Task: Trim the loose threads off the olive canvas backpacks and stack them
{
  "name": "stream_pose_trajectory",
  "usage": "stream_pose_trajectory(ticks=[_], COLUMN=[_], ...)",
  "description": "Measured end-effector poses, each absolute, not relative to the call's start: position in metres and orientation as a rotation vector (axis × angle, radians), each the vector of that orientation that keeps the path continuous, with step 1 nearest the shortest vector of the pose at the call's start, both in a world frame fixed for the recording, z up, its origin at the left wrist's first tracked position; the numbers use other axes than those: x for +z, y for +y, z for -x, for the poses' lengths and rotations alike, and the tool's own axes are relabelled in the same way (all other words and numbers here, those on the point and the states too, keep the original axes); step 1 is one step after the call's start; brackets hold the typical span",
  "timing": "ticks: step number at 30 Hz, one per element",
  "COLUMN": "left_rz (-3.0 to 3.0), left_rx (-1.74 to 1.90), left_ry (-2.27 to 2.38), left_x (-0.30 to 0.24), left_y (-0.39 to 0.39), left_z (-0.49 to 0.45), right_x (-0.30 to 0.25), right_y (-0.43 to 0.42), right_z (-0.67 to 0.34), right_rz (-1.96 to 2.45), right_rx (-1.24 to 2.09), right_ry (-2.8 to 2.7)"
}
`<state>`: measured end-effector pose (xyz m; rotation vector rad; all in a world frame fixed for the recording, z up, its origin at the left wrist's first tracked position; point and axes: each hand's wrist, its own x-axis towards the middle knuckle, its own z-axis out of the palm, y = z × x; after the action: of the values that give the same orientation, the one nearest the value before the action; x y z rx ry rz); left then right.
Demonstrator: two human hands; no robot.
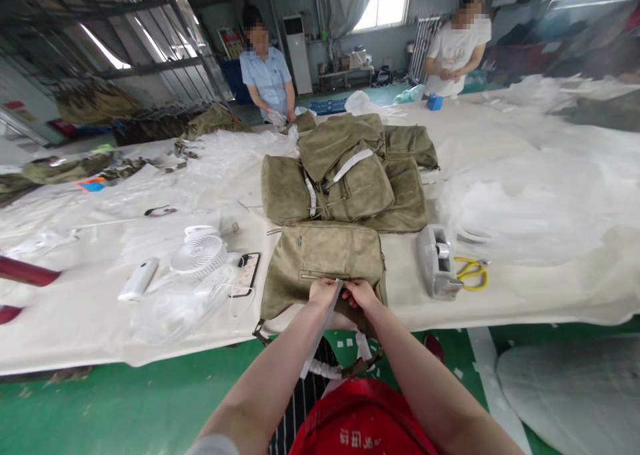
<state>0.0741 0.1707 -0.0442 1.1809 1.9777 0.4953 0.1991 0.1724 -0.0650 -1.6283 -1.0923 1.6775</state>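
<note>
A olive-green fabric bag (325,248) lies on the near edge of the table, its zipped pocket facing up and its strap hanging over the edge. My left hand (324,291) is closed in a pinch at the top end of a long white strip (323,331), just below the pocket zipper. Beside it, my right hand (361,295) has its fingers curled, its fingertips meeting the same end of the strip. The strip hangs down between my forearms. White wrapping (327,369) covers part of the hanging strap.
More olive bags (345,168) are piled behind. At right stand a tape dispenser (440,261) and yellow-handled scissors (473,273). A white fan (199,255) and phone (246,273) lie left. Clear plastic sheets (540,201) spread right. Two people (267,71) stand across the table.
</note>
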Motion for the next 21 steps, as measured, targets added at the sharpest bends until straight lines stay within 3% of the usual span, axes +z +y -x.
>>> stream_pose_trajectory(ticks=[9, 16, 21], left_rz=[-1.503, -2.342, -2.345], left_rx=[0.429, 0.247, 0.24], left_ry=[2.067, 1.957, 1.849], left_x=[-0.032, -0.031, -0.03], left_y=[0.159, 0.134, 0.132], left_z=[-0.079, -0.091, -0.09], right_x=[-0.073, -0.071, -0.064], right_y=[0.175, 0.177, 0.174], right_z=[-0.193, -0.196, -0.201], right_rz=[1.676, 1.67, 1.622], right_rx=[1.606, 1.604, 1.634], right_ry=[-1.107, -1.077, -1.058])
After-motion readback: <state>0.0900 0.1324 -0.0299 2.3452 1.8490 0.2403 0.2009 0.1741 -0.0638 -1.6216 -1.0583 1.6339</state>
